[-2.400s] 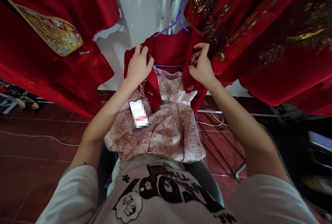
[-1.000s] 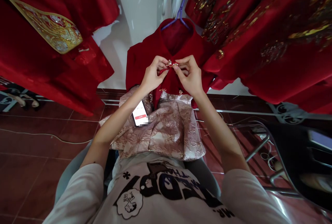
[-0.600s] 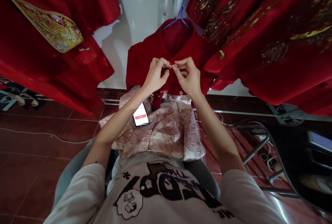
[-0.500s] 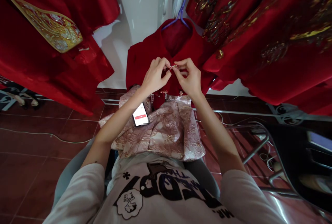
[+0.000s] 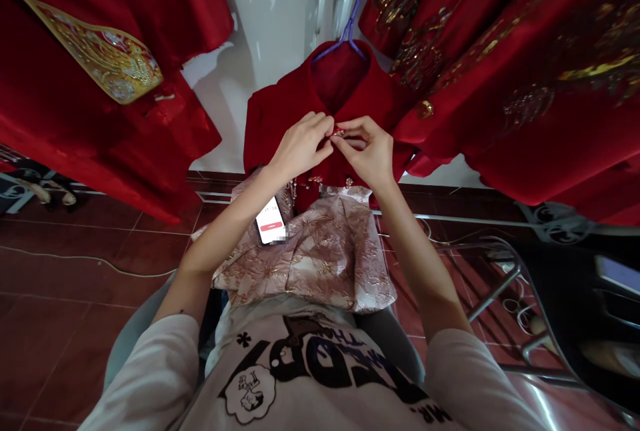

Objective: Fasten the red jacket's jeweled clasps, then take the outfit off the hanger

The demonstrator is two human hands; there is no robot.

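Red tiled floor below, white wall straight ahead. Hanging on a purple hanger against that wall is a red jacket, directly in front of me.

Both hands are up at the jacket's front opening, just under the collar. My left hand has fingers curled in, thumb and fingertips pinched narrow on the left edge of the cloth. My right hand is pinched the same way on the right edge. The fingertips of both hands meet, touching, at a small gold clasp. Clasp is tiny, can't tell if it is fastened. More small gold clasps hang at the jacket's lower edge, just below my hands.

On my lap lies a pink brocade garment, folded, its top edge touching the jacket's hem. A phone lies on the garment's left part, screen lit, right beside my left forearm.

Big red robes with gold embroidery hang on both sides: one upper left, another upper right, the right one touching the jacket's shoulder. A thin white cable runs across the floor at left. A metal chair frame stands at right.
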